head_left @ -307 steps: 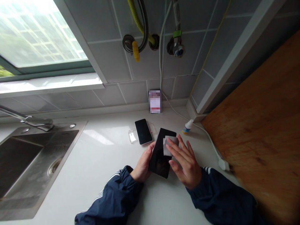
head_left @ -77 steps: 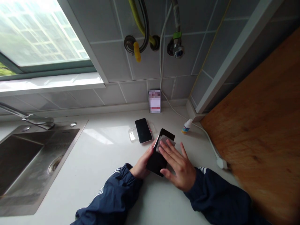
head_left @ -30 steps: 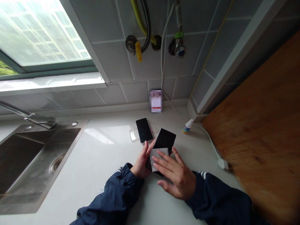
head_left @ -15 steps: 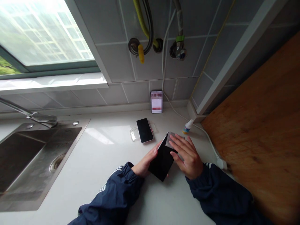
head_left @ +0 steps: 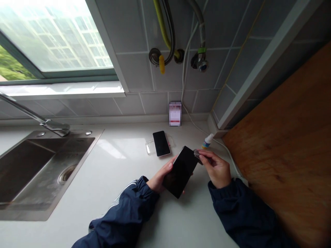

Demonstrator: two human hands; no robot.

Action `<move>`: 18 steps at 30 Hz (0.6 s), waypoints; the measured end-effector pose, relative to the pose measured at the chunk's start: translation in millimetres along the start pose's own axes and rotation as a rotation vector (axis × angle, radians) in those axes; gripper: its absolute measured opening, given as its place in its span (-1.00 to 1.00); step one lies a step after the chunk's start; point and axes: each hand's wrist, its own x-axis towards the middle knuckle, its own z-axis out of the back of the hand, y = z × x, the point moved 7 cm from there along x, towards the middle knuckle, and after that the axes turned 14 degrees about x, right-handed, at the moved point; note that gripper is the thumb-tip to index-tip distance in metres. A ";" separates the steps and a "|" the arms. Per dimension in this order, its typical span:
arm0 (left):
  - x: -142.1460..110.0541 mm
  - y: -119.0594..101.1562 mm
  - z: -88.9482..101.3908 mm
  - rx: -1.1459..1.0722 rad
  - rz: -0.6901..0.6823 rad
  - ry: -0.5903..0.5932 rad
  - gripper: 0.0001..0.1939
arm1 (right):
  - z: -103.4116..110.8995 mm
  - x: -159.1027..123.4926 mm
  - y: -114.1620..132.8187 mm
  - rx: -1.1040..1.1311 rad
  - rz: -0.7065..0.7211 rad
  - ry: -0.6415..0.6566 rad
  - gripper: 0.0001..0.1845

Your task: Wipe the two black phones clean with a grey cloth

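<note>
My left hand [head_left: 162,175] grips a black-screened phone [head_left: 180,172] by its left edge, tilted above the counter, with fingertips showing past its right edge. My right hand [head_left: 217,168] pinches a small grey cloth [head_left: 197,154] at the phone's upper right corner. Most of the cloth is hidden by the fingers. Behind them, a second phone [head_left: 161,143] lies screen up across a clear phone case [head_left: 149,147]. A small white spray bottle [head_left: 207,141] with a coloured label stands just beyond my right hand.
A phone with a lit, blurred screen [head_left: 175,113] leans against the tiled wall. To the left are a steel sink [head_left: 74,168] and its faucet [head_left: 55,126]. A white cable [head_left: 230,151] runs along the right, beside a wooden panel [head_left: 281,144]. Hoses and valves hang above.
My right hand has gone from lying flat with the cloth on the screen to pinching the bunched cloth at the phone's corner. The view has shifted slightly.
</note>
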 end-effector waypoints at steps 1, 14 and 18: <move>-0.7 -0.6 0.6 -0.006 -0.010 -0.009 -0.31 | 1.0 0.7 -1.8 -0.010 0.001 0.002 -0.83; -43.0 -5.2 9.1 0.035 -0.170 -0.361 -0.39 | -6.0 -3.2 -12.9 -0.298 0.083 0.128 -0.77; -53.1 -15.6 25.6 0.078 -0.212 -0.473 -0.34 | -34.8 -2.8 7.3 -0.300 0.056 0.281 -0.78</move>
